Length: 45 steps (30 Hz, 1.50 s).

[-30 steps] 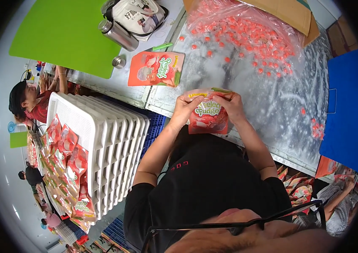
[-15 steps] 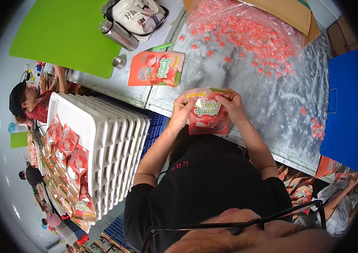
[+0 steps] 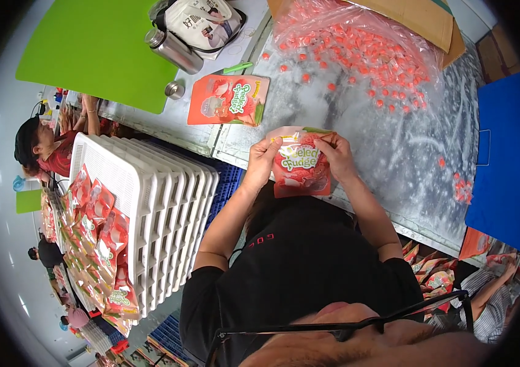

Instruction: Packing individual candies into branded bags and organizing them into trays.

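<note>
Between both hands, close to my chest at the table's near edge, is a red and pink candy pouch (image 3: 301, 168). My left hand (image 3: 264, 160) pinches its upper left corner, thumb on the front. The upper right corner is gripped by my right hand (image 3: 337, 158), thumb also on the front. Fingers behind the pouch are hidden. Beyond my left hand lies a flat stack or single pouch (image 3: 226, 101) of the same design. Small red wrapped candies (image 3: 358, 55) spill from a clear pink plastic bag (image 3: 309, 24) farther off.
Stacked white plastic trays (image 3: 168, 214) stand at my left, the top one bearing filled pouches (image 3: 104, 238). A steel flask (image 3: 174, 50), its cap (image 3: 174, 90), a green-handled tool (image 3: 238, 67), a cardboard box (image 3: 422, 21) and a blue panel (image 3: 505, 159) surround the table (image 3: 364, 147). Other people work nearby.
The pouch has tilted slightly in my hands, and the glare on its front has shifted. Both hands keep their hold at nearly the same place.
</note>
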Available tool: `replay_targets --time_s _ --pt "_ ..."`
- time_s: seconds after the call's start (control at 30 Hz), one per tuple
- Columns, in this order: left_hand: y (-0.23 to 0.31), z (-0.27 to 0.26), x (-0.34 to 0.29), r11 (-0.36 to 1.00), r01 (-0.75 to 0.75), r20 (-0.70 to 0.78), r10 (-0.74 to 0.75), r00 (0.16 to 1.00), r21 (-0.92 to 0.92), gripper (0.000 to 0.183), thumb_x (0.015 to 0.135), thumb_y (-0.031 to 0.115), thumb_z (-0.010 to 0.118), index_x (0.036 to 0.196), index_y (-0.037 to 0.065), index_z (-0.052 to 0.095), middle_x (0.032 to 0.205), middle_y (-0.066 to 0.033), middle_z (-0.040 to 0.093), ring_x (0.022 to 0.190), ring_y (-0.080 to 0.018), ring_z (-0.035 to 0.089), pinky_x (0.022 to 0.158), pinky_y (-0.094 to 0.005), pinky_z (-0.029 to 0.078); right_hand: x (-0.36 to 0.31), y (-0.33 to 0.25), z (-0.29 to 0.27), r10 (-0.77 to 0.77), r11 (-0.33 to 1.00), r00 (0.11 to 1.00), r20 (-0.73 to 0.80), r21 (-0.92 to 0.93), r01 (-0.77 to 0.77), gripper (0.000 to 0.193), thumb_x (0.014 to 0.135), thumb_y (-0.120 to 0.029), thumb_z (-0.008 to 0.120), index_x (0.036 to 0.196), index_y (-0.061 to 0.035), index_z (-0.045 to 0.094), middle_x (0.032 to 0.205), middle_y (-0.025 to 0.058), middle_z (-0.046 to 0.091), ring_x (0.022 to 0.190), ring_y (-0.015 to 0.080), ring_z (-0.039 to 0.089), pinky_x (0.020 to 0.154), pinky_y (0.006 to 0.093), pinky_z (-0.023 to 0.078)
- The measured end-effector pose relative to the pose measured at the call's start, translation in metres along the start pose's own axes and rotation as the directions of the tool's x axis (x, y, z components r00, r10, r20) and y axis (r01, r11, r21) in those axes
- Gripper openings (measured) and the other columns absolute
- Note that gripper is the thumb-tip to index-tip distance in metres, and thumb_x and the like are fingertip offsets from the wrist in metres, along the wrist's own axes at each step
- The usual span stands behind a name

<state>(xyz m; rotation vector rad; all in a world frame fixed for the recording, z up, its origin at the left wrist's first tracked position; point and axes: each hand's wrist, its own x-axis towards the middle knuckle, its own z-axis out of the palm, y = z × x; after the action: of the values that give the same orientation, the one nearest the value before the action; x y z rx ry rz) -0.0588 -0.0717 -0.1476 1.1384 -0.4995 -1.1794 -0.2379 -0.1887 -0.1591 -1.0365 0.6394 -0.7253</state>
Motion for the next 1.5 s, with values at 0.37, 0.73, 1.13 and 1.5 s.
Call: replay_targets --time_s 0.37,0.73,1.13,1.5 --pt "0.009 -0.023 -0.001 0.993 0.104 -0.014 -0.105 0.994 -0.049 0.042 0.1 0.033 0.051 0.117 -0.003 0.061 0.109 -0.0153 0.069 0.097 -0.0215 0.069 0.088 -0.039 0.056 0.022 -0.006 0.029 -0.084 0.993 0.996 -0.02 -0.085 0.082 0.01 0.092 -0.007 0.065 0.096 -0.0003 0.071 0.096 0.0032 0.068 0.089 0.0116 0.061 0.084 0.0253 0.047" --pt "0.054 -0.011 -0.024 0.939 -0.33 -0.264 0.295 0.918 -0.1 0.04 0.107 0.034 0.046 0.114 -0.001 0.064 0.102 -0.0056 0.07 0.089 -0.0105 0.065 0.081 -0.0283 0.053 0.03 -0.02 0.076 -0.156 0.964 0.984 0.091 -0.201 0.172 0.02 0.1 -0.017 0.06 0.096 0.0021 0.066 0.089 0.0053 0.066 0.08 0.0143 0.059 0.073 0.0308 0.049" --pt "0.308 -0.21 -0.147 0.472 -0.2 -0.506 0.842 -0.185 0.859 0.051 0.103 0.045 0.045 0.088 -0.001 0.061 0.073 -0.0056 0.057 0.064 -0.015 0.051 0.054 -0.0345 0.04 0.087 -0.035 0.109 -0.26 0.919 0.896 0.359 -0.192 0.344 0.024 0.102 -0.018 0.055 0.116 0.0003 0.063 0.097 0.0061 0.067 0.081 0.0121 0.065 0.064 0.0247 0.055" --pt "0.302 -0.357 -0.135 -0.279 0.851 -0.294 0.852 0.433 0.445 0.064 0.093 0.039 0.053 0.148 0.007 0.043 0.158 -0.0177 0.033 0.147 -0.0368 0.024 0.115 -0.0679 0.012 0.066 0.024 0.029 0.189 0.923 0.959 0.209 -0.37 -0.102 0.018 0.1 -0.018 0.06 0.104 -0.0022 0.066 0.087 0.0046 0.067 0.072 0.0124 0.064 0.059 0.026 0.055"
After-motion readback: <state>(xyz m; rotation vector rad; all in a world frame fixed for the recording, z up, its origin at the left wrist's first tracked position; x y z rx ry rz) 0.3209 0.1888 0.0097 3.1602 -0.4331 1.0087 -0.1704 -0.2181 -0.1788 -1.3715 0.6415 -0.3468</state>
